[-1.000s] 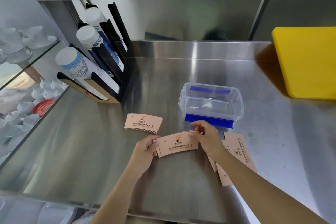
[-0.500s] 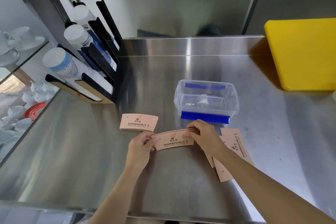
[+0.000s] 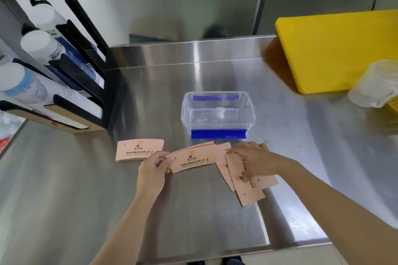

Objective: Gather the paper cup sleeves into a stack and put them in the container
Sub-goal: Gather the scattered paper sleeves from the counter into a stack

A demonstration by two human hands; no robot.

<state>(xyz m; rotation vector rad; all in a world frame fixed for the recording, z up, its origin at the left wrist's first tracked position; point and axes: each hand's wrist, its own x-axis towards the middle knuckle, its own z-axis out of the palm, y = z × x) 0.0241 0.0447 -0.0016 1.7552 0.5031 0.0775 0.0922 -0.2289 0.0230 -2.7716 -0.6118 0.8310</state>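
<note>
Left hand pinches sleeves; right hand seemingly presses loose sleeves.

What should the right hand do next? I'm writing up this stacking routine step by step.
Probably pinch the loose sleeves under the right hand and slide them onto the stack the left hand holds; the container is empty.
</note>
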